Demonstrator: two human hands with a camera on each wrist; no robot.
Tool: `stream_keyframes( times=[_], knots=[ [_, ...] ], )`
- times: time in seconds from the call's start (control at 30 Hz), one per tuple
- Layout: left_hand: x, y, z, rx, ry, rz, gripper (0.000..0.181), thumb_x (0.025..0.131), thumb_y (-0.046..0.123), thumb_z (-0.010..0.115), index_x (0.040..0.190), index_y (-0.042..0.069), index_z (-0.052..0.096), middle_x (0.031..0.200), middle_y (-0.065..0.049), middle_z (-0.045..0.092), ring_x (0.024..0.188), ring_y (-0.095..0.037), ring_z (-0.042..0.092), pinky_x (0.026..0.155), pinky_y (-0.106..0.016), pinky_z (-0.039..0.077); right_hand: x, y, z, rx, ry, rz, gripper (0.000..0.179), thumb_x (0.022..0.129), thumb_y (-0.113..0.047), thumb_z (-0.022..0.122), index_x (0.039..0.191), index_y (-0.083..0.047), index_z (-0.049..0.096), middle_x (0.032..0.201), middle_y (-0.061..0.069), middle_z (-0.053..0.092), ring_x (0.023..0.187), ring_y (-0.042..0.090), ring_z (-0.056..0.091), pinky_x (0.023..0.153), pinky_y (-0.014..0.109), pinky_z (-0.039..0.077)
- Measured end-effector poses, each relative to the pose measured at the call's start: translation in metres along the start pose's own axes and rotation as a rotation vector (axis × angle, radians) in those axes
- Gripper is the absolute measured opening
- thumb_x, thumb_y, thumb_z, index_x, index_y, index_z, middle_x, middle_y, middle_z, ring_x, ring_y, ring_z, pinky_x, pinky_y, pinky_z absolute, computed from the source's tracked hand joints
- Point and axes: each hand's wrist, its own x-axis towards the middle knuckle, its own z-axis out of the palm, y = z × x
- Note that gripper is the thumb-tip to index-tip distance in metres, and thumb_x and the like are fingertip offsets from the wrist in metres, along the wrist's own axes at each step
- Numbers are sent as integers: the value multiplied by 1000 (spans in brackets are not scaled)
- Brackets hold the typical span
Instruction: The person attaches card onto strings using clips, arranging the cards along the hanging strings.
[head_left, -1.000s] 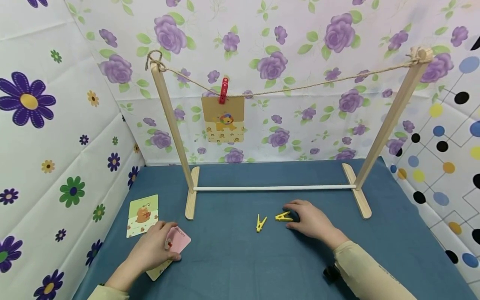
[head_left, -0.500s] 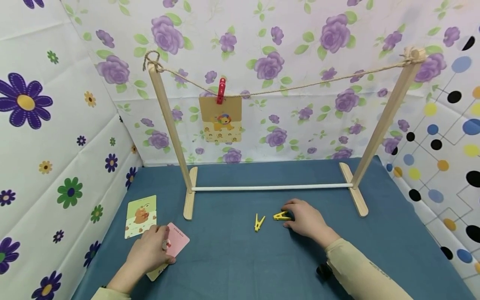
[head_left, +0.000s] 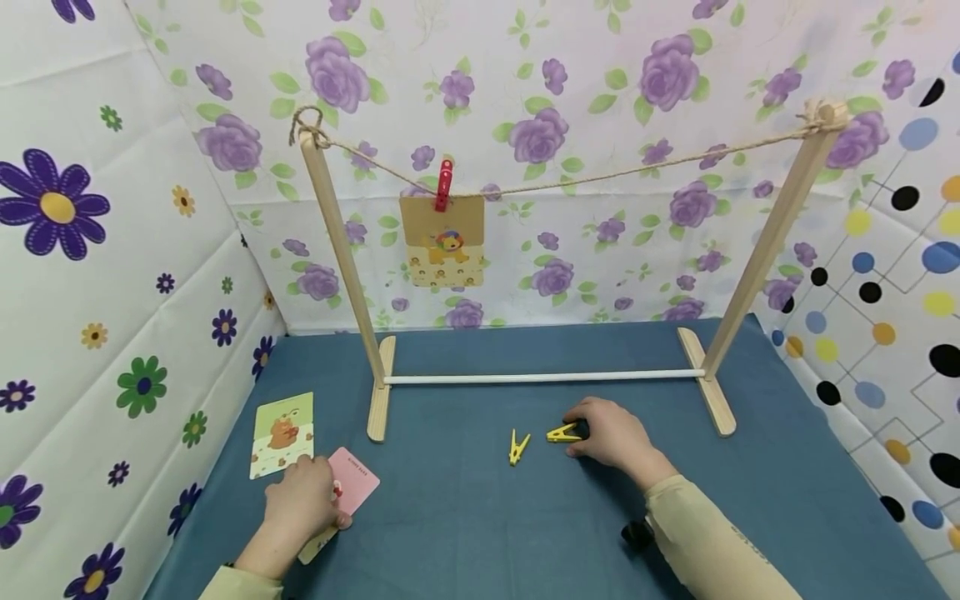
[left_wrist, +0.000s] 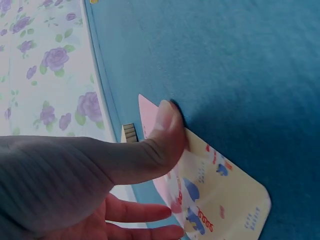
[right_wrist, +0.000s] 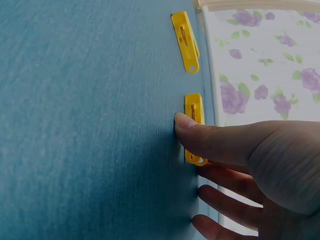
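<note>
Left hand (head_left: 300, 500), half-curled at lower left of the frame, grips the pink card (head_left: 357, 481) between thumb and fingers, seemingly to part it from the cream card (left_wrist: 240, 200) it overlaps. Below and right of centre, the right hand (head_left: 615, 437) is curled narrowly round one yellow clip (head_left: 561, 433), probably taking the handle end for squeezing.

You can pass along the near surface (head_left: 465, 533); beyond, a yellow clothespin (head_left: 517, 450), white rod (head_left: 543, 377) and sagging twine (head_left: 645, 169) obstruct you.
</note>
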Motion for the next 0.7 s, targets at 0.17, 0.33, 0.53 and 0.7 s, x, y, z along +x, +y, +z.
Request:
stream_keyframes(
  times=[0.17,0.33,0.53,0.7],
  knots=[
    [0,1,-3,-12,-5,-11,88,57,37,109,108,-15,58,97,-26,55,90,-41,57,77,-72,52,0,1,1,4,7,12,47,80,-26,98,123,-17,81,121,4,73,107,27,70,88,53,58],
    [3,-5,-4,-45,-5,-6,98,55,39,109,112,-19,55,102,-28,55,95,-44,56,78,-71,53,0,0,1,1,6,20,47,80,-26,98,123,-18,81,121,4,73,108,28,70,89,53,58],
    [8,-12,-4,-68,-20,-3,109,52,44,109,118,-21,52,108,-30,57,100,-46,53,81,-66,55,-1,0,1,1,5,13,47,80,-26,98,124,-17,81,121,5,73,108,29,70,89,53,58],
    [11,-15,-3,-74,-24,0,111,51,44,109,119,-22,51,107,-29,57,97,-44,52,81,-62,55,-1,-1,1,6,7,10,47,80,-26,98,123,-16,81,121,5,73,109,30,69,90,54,57]
  ],
)
